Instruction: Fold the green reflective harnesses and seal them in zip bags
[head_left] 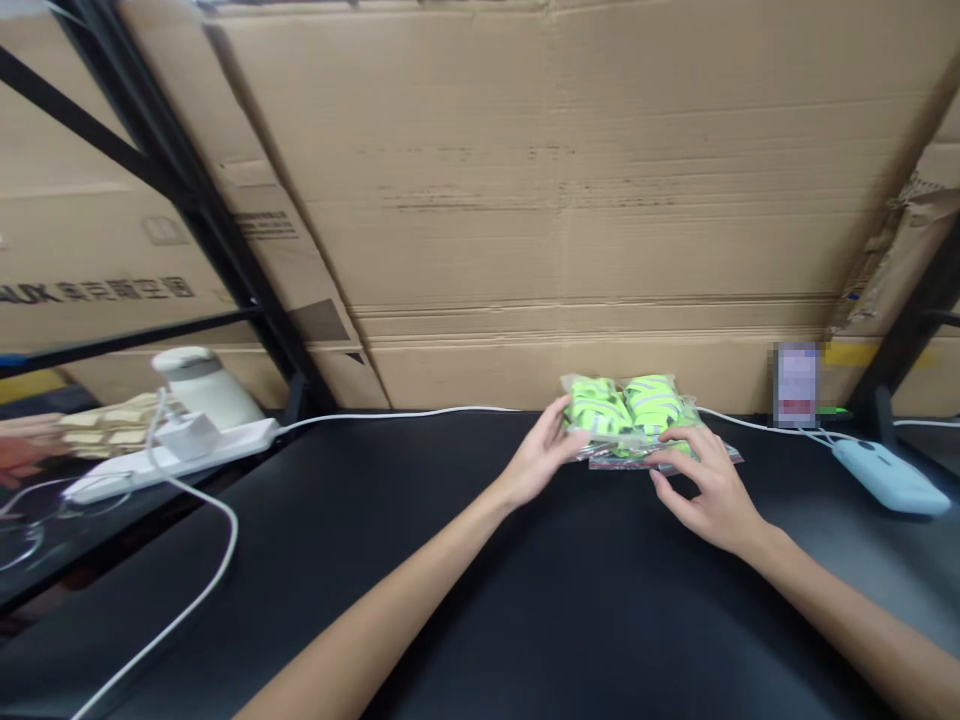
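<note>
Packet (pixel 628 415): clear bag of neon-green items, flat on surface (pixel 450 560), 12 o'clock.
Left hand (pixel 541 458): fingers steady its 9 o'clock edge.
Right hand (pixel 709 492): fingers spread, pressing it down.

I see my two arms bare from the lower frame edge to the wrists, no sleeves, gloves, watch or rings. My left hand (pixel 534 462) and right hand (pixel 712 492) show slim fingers (pixel 679 436) with short, unpainted nails.
</note>
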